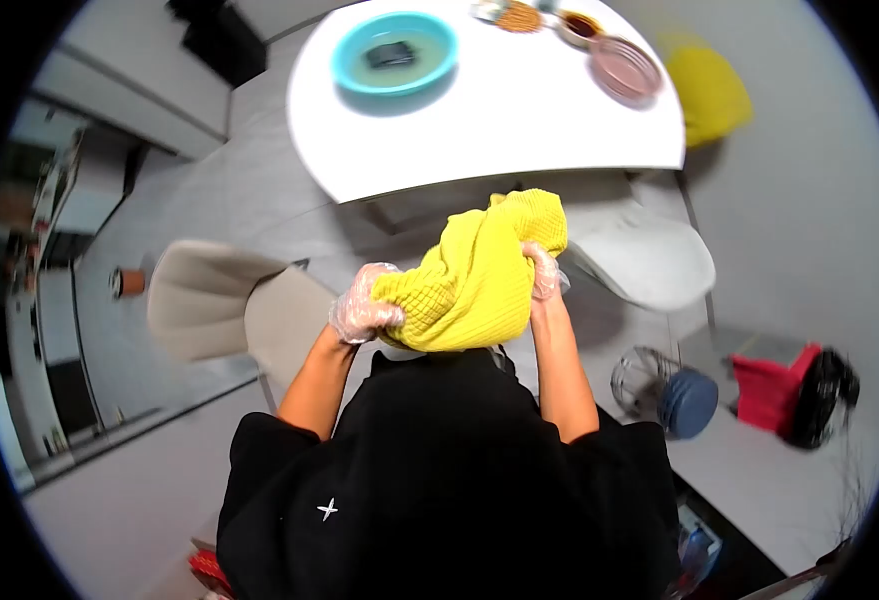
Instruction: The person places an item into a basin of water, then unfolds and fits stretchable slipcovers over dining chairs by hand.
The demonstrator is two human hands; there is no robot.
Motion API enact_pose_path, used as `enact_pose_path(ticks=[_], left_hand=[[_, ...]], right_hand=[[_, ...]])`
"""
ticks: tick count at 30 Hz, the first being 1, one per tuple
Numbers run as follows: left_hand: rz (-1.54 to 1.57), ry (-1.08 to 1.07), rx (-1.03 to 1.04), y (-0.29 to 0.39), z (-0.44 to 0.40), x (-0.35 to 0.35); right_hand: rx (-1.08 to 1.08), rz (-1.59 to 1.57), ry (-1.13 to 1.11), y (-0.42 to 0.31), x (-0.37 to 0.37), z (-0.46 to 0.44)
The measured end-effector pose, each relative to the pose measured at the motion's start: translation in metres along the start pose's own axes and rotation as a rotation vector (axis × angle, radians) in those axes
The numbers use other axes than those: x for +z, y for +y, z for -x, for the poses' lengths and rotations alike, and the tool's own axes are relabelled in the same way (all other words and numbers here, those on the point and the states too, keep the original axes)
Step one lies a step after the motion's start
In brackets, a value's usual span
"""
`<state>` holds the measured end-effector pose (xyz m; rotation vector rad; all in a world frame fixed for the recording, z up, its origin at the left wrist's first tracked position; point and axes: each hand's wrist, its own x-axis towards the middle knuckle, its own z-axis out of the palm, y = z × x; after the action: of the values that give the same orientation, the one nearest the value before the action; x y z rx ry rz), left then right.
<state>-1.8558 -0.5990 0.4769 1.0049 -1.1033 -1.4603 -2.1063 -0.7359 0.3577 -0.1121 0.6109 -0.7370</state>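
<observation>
A yellow knitted cloth [474, 275], bunched and folded, hangs between my two hands in front of my body, short of the white table's near edge. My left hand [364, 305], in a clear plastic glove, grips its left end. On the right side of the cloth, my right hand [542, 272], also in a clear glove, is closed on it near the upper corner. Parts of the fingers of both hands are hidden by the fabric.
The white table [419, 145] bears a turquoise basin [343, 72] with liquid and a dark item, a pink basket [627, 70] and a bowl [579, 28]. A beige chair [204, 300] stands left, a white chair [649, 255] right, a blue stool [688, 403] lower right.
</observation>
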Motion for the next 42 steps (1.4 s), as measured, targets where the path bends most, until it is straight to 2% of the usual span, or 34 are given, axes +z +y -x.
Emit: enact_pose_path(ticks=[2,3,5,8,11,14,19,23,24,25,27,29,30,31,32,33,35,39,42], left_hand=[[0.0,0.182,-0.009,0.005,0.035,-0.028],[0.091,0.352,-0.16,0.0,0.056,-0.039],[-0.182,0.425,-0.274,-0.004,0.095,-0.081],[-0.032,0.559,-0.333,-0.048,0.148,-0.128],[0.094,0.718,-0.262,-0.076,0.203,-0.16],[-0.046,0.825,-0.393,-0.109,0.25,-0.184],[0.002,0.987,-0.412,-0.135,0.262,-0.195],[-0.185,1.069,-0.466,-0.126,0.248,-0.199],[-0.26,1.089,-0.478,-0.121,0.238,-0.204],[-0.292,1.073,-0.415,-0.129,0.223,-0.215],[-0.362,1.03,-0.301,-0.15,0.196,-0.241],[-0.374,1.172,-0.277,-0.128,0.18,-0.259],[-0.374,1.237,-0.266,-0.114,0.175,-0.262],[-0.406,1.363,-0.15,-0.101,0.17,-0.261],[-0.313,1.361,-0.097,-0.103,0.167,-0.267],[-0.222,1.36,-0.041,-0.098,0.166,-0.271],[-0.282,1.381,-0.056,-0.091,0.165,-0.271],[-0.334,1.388,-0.045,-0.085,0.15,-0.278],[-0.285,1.365,-0.024,-0.091,0.14,-0.289]], right_hand=[[0.089,0.108,0.006,0.039,0.036,-0.013],[0.12,0.178,-0.007,0.067,0.043,-0.023],[0.184,0.315,-0.027,0.126,0.048,-0.044],[0.292,0.456,0.088,0.199,0.089,-0.049],[0.323,0.589,0.123,0.267,0.127,-0.052],[0.458,0.671,0.128,0.306,0.137,-0.063],[0.575,0.782,0.094,0.324,0.152,-0.096],[0.418,0.91,0.071,0.333,0.15,-0.121],[0.314,0.905,0.133,0.333,0.168,-0.124],[0.207,0.975,0.205,0.325,0.162,-0.145],[0.147,0.867,0.176,0.305,0.186,-0.163],[0.081,0.862,-0.009,0.286,0.18,-0.204],[0.08,0.881,0.009,0.279,0.18,-0.226],[0.08,0.903,0.026,0.277,0.197,-0.232],[0.102,0.912,0.119,0.273,0.213,-0.234],[0.043,0.974,0.05,0.273,0.221,-0.239],[0.064,0.871,0.069,0.277,0.232,-0.241],[0.045,0.889,0.052,0.284,0.224,-0.241],[0.122,0.9,0.146,0.285,0.229,-0.223]])
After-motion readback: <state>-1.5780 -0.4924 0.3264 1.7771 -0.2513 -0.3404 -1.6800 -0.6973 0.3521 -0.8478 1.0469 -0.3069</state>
